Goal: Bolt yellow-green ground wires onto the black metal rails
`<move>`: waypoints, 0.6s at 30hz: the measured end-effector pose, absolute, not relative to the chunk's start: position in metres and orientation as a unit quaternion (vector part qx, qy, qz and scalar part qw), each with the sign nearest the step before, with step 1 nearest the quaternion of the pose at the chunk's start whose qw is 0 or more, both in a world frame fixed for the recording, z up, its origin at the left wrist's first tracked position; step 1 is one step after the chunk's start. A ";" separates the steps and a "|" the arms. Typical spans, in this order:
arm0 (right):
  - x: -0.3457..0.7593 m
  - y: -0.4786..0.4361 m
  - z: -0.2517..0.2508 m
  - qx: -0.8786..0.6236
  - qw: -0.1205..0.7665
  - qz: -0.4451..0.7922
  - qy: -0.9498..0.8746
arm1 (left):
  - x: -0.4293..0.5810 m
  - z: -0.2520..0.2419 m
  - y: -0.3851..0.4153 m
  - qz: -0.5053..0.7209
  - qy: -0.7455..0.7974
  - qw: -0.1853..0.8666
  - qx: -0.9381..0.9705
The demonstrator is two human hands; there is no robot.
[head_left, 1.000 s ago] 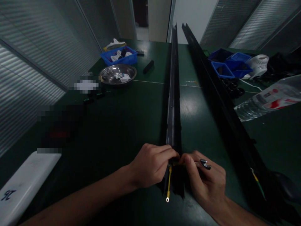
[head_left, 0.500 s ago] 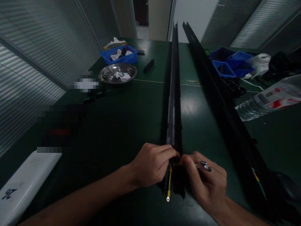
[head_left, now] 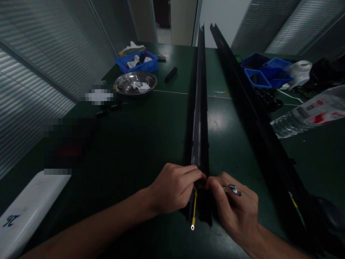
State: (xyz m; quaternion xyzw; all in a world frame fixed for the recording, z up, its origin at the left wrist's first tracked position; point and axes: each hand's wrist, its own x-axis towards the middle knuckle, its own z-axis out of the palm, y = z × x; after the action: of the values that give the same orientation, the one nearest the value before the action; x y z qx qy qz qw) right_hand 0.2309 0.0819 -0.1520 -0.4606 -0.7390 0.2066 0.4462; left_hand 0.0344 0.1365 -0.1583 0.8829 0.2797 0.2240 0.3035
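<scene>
A long black metal channel [head_left: 198,118] runs away from me along the table. At its near end my left hand [head_left: 176,187] is closed, its fingertips pinched down in the channel on something hidden. Out from below those fingers comes a short yellow wire [head_left: 194,207], ending in a ring terminal [head_left: 192,227]. My right hand [head_left: 235,210] is closed around a small wrench [head_left: 234,190]; its silvery open-ended head sticks out beside the thumb. The wrench's other end is hidden at the channel, where the fingertips of both hands nearly meet.
A second black channel [head_left: 256,111] lies to the right, with a yellow-green wire [head_left: 298,208] near its close end. Beyond it are blue bins [head_left: 277,73] and a plastic bottle [head_left: 307,113]. At the back left stand a steel bowl [head_left: 126,90] and a blue basket [head_left: 151,66].
Almost nothing differs. The wrench head and my right hand have shifted very slightly left; my left hand stays in place at the channel's end.
</scene>
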 end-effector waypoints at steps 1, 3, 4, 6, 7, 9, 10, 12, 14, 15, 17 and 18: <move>0.231 0.082 -0.152 -0.457 0.446 0.212 -0.740 | 0.034 -0.159 0.136 0.224 0.280 0.301 0.884; 0.231 0.082 -0.151 -0.445 0.446 0.223 -0.744 | 0.034 -0.159 0.136 0.224 0.280 0.297 0.885; 0.231 0.082 -0.151 -0.439 0.445 0.230 -0.746 | 0.034 -0.159 0.136 0.226 0.281 0.295 0.885; 0.233 0.083 -0.151 -0.432 0.439 0.244 -0.749 | 0.034 -0.159 0.136 0.233 0.279 0.294 0.884; 0.233 0.083 -0.151 -0.431 0.435 0.250 -0.750 | 0.035 -0.159 0.136 0.236 0.278 0.294 0.883; 0.235 0.084 -0.151 -0.429 0.425 0.264 -0.752 | 0.035 -0.158 0.136 0.237 0.276 0.296 0.883; 0.235 0.085 -0.151 -0.426 0.423 0.269 -0.753 | 0.035 -0.158 0.136 0.236 0.276 0.298 0.883; 0.236 0.086 -0.151 -0.419 0.422 0.279 -0.754 | 0.034 -0.158 0.137 0.230 0.275 0.299 0.884; 0.237 0.087 -0.151 -0.412 0.421 0.289 -0.755 | 0.034 -0.158 0.137 0.227 0.275 0.300 0.885; 0.237 0.088 -0.151 -0.409 0.419 0.296 -0.755 | 0.034 -0.157 0.137 0.226 0.276 0.301 0.885; 0.237 0.088 -0.152 -0.405 0.413 0.305 -0.756 | 0.035 -0.157 0.137 0.226 0.277 0.299 0.885; 0.237 0.088 -0.152 -0.404 0.411 0.305 -0.758 | 0.035 -0.157 0.137 0.225 0.278 0.297 0.886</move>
State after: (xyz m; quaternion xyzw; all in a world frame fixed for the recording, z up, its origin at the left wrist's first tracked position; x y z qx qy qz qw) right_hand 0.2373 0.0875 -0.1524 -0.4041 -0.7582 0.3050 0.4109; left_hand 0.0346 0.1365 -0.1573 0.8856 0.2775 0.2247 0.2971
